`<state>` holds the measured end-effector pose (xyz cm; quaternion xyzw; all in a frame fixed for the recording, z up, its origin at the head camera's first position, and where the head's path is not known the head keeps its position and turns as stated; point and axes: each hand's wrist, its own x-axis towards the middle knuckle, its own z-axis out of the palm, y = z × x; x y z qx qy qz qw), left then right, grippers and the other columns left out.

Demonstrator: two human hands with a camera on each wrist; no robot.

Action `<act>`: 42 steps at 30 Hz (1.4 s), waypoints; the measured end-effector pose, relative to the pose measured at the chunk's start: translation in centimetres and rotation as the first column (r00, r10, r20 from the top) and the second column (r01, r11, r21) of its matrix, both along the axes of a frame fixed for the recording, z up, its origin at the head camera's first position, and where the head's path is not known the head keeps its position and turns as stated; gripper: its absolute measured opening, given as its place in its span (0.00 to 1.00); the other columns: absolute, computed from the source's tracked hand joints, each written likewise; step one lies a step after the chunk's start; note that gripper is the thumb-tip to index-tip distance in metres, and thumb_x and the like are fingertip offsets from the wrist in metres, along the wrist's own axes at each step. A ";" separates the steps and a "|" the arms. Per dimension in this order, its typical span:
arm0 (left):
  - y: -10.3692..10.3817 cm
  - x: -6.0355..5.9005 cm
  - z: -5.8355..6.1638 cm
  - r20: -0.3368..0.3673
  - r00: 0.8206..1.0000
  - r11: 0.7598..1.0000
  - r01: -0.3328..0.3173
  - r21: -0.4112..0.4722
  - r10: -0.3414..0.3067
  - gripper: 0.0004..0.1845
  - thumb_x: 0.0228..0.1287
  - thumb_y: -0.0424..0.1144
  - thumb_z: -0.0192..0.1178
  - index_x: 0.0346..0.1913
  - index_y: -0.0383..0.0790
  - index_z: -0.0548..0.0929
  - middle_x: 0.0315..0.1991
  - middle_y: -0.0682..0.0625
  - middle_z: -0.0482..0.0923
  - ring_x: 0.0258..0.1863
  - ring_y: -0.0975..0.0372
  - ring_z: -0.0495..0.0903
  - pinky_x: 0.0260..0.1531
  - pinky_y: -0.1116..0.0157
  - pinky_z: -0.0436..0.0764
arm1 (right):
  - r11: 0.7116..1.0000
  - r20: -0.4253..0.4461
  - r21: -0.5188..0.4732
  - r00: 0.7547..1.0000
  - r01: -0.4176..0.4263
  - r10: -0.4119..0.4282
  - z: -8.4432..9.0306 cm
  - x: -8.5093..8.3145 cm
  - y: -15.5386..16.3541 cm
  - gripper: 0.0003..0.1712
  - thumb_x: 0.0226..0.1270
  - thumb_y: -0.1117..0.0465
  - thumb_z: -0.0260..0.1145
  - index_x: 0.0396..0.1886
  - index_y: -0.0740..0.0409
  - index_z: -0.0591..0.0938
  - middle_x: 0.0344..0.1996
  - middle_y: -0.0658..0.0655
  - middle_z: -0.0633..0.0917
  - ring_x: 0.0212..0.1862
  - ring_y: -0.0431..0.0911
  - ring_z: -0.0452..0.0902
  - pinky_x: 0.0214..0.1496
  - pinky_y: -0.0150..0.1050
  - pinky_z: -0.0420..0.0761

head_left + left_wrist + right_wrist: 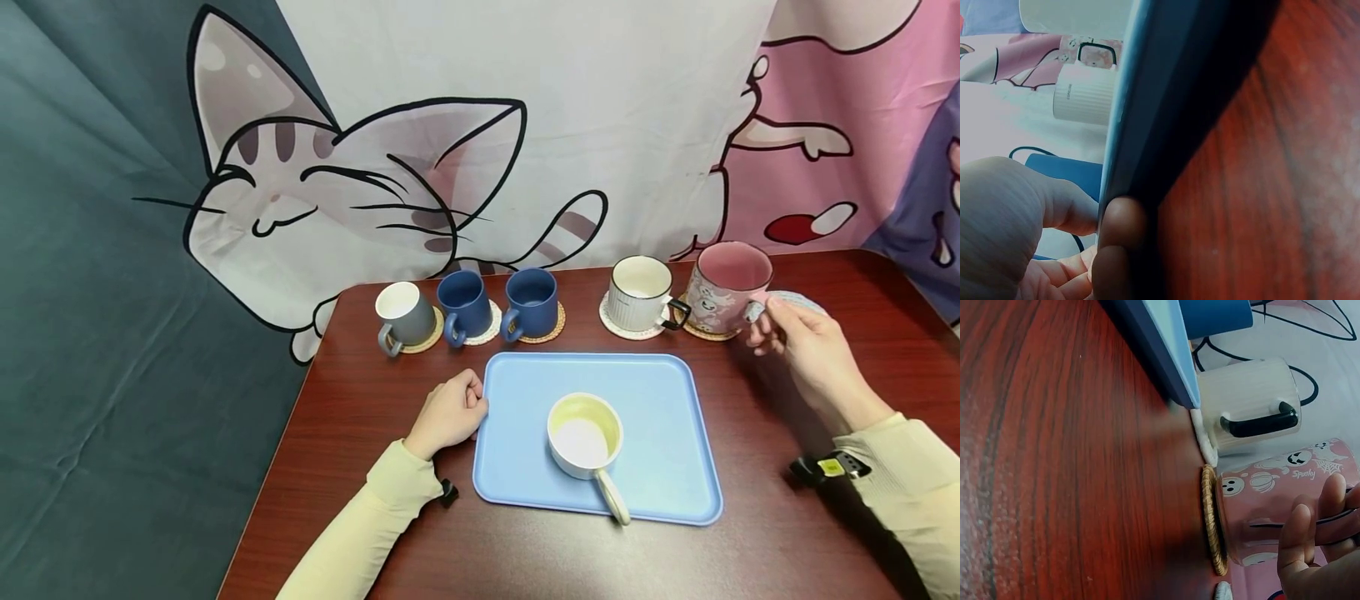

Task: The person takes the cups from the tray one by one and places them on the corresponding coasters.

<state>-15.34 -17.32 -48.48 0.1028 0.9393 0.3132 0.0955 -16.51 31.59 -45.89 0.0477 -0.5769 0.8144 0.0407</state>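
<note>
My left hand (pixel 447 414) pinches the left rim of a light blue tray (pixel 517 442), thumb above and fingers under it in the left wrist view. On the tray sits a pale yellow cup (pixel 573 469) with a long straight handle pointing toward me. Far to the right, my right hand (pixel 819 357) grips the handle of a pink mug (pixel 712 302). White ghost and pumpkin prints show on this mug (pixel 1266 509) in the right wrist view. Its base is right at a woven coaster (pixel 1212 528).
Left of the pink mug, a white ribbed mug (pixel 636 302) with a black handle stands on a white coaster (pixel 613 323). Two blue mugs (pixel 465 302) and a grey mug (pixel 408 315) stand on coasters at the back left. A pale coaster (pixel 798 300) lies behind my right hand.
</note>
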 end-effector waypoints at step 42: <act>0.1 0.0 0.1 0.006 1.000 1.000 -0.008 -0.001 0.008 0.05 0.69 0.39 0.59 0.35 0.47 0.75 0.17 0.55 0.75 0.14 0.65 0.79 0.26 0.63 0.75 | 0.931 0.035 0.361 0.996 0.059 -0.077 -0.1 1.6 1.1 0.12 0.81 0.59 0.58 0.57 0.56 0.80 0.41 0.40 0.91 0.34 0.36 0.89 0.34 0.28 0.83</act>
